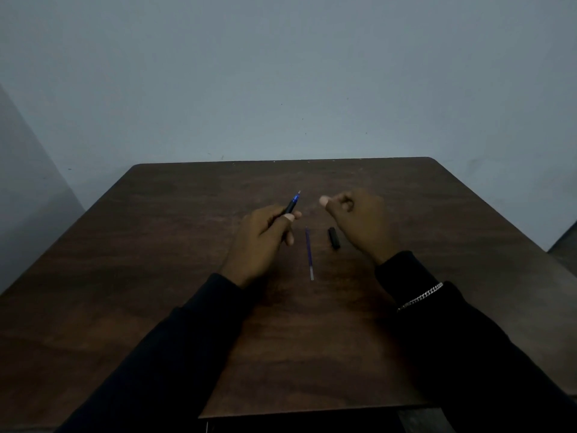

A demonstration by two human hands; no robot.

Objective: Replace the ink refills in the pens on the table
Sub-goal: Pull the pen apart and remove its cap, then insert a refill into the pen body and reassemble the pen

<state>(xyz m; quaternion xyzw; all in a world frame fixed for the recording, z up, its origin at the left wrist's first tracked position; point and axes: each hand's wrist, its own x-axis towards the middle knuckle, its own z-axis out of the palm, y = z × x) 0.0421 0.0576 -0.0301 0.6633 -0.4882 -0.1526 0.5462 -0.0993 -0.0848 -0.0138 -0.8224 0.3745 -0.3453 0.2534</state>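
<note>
My left hand grips a dark pen with a blue front section, its tip pointing up and away from me. A thin blue ink refill with a pale end lies on the table between my hands. A short black pen cap lies just right of the refill, beside my right hand. My right hand hovers above the table with thumb and fingers curled loosely together; nothing shows between them.
The dark wooden table stands against a pale blue-grey wall. Its far edge lies a little beyond my hands. Both forearms wear black sleeves, and a silver bracelet circles the right wrist.
</note>
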